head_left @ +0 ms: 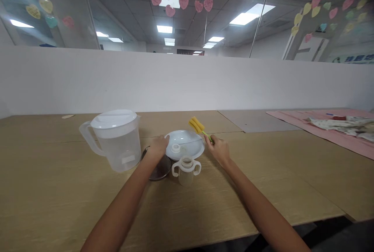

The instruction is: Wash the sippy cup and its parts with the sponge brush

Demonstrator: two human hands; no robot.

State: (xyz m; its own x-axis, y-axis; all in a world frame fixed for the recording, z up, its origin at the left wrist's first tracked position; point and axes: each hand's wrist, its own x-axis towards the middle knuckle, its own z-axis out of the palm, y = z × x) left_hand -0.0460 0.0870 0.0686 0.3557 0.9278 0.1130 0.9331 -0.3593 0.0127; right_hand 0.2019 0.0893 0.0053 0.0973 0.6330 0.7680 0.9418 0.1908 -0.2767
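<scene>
My right hand grips the green handle of a bottle brush with a yellow sponge head, raised over the far right rim of a white bowl. At the bowl's left rim my left hand is closed, thumb on the edge; its other fingers are mostly hidden. A small white ring-shaped cap part lies inside the bowl. In front of the bowl stands an upright, lidless baby cup with two white handles. Partly under my left forearm is a dark round dish.
A lidded translucent pitcher stands left of my left hand. To the far right, a pink cloth carries crumpled fabric. A grey mat lies toward the back. Behind the table rises a white partition with glass above.
</scene>
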